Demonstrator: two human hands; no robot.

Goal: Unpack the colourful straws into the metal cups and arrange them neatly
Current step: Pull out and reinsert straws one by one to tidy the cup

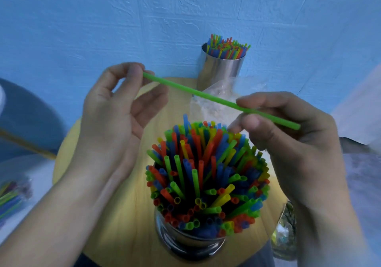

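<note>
- Near metal cup (185, 244): on round wooden table (127, 215), packed with mixed colourful straws (206, 174), tips fanned outward.
- Green straw (220, 100): single, held slanting above near cup.
- Left hand (115, 118): up-left of near cup; thumb and forefinger pinch straw's end, other fingers loosely spread.
- Right hand (288, 135): up-right of near cup; thumb and forefinger pinch straw near other end.
- Far metal cup (220, 69): beyond near cup, also holding straws.
- Clear plastic bag (206, 110): just behind near cup.

I hold one green straw (206, 95) above the near metal cup (185, 244), my left hand (115, 112) pinching one end and my right hand (288, 135) pinching near the other. That cup is packed with colourful straws (206, 174) fanning outward. A second filled cup (220, 69) stands at the far edge of the table (127, 215), by the blue wall (103, 19).
</note>
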